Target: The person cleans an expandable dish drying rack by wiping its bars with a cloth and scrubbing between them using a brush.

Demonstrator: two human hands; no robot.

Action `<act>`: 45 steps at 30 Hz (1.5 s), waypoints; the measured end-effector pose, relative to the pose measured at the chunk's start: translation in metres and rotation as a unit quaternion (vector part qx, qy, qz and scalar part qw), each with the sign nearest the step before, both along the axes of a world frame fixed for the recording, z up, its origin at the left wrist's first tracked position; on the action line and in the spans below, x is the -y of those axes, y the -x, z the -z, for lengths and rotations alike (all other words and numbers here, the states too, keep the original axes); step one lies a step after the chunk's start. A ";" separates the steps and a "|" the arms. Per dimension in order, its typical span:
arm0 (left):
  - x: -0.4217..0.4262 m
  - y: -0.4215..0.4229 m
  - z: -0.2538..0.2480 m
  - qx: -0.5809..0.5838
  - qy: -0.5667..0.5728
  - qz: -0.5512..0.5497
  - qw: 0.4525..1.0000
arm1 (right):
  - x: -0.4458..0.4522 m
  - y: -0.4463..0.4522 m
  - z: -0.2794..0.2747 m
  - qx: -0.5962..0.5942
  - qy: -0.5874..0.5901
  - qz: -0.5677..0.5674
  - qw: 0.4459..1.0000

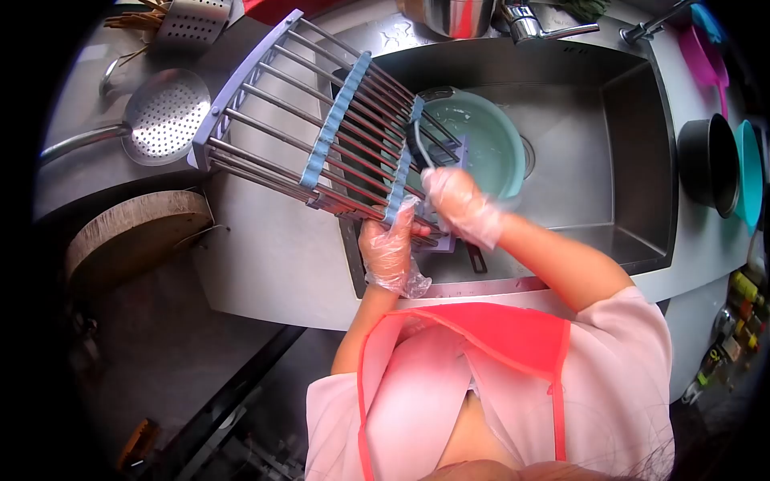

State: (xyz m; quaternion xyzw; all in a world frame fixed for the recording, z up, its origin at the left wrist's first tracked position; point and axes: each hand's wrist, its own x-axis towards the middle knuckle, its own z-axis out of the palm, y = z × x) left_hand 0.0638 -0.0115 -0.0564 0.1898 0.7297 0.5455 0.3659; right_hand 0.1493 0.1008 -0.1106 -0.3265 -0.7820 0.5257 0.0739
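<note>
A metal dish rack (321, 132) with blue and lilac plastic strips is held tilted over the left part of the sink. My left hand (391, 244), in a clear plastic glove, is closed round its lower edge. In my right hand (461, 204), also gloved and slightly blurred, is the handle of a brush (420, 146); its dark head is against the rack's bars. Behind the rack, a pale green basin (489, 144) with water stands in the sink.
The steel sink (642, 160) has a faucet (533, 24) and a metal pot (449, 14) at its back. Left lie a perforated skimmer (168, 116) and a round wooden board (136, 236). A dark pot (707, 164) stands right.
</note>
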 end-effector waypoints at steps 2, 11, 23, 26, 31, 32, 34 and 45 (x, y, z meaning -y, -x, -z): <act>-0.004 -0.003 -0.001 0.063 -0.023 0.013 0.998 | -0.005 -0.006 -0.026 0.018 0.135 0.038 0.990; -0.006 -0.002 0.001 0.073 -0.036 0.009 0.997 | -0.006 -0.014 -0.058 0.033 0.294 0.089 0.951; 0.008 0.010 0.015 -0.222 0.059 0.110 0.967 | 0.017 -0.022 -0.057 -0.071 0.221 0.008 0.973; 0.005 0.011 0.025 -0.146 -0.011 0.131 0.980 | 0.000 -0.020 -0.072 0.031 0.251 0.030 0.967; 0.009 0.012 0.022 -0.209 0.095 0.156 0.961 | 0.018 -0.032 -0.061 -0.078 0.164 0.023 0.983; 0.009 0.008 0.026 -0.134 0.034 0.145 0.980 | 0.006 -0.027 -0.058 -0.069 0.166 0.033 0.983; 0.007 0.008 0.035 -0.102 -0.009 0.124 0.987 | 0.003 -0.028 -0.069 0.044 0.361 0.098 0.926; 0.004 0.013 0.025 -0.197 0.040 0.156 0.967 | 0.030 -0.040 -0.079 0.000 0.338 0.086 0.937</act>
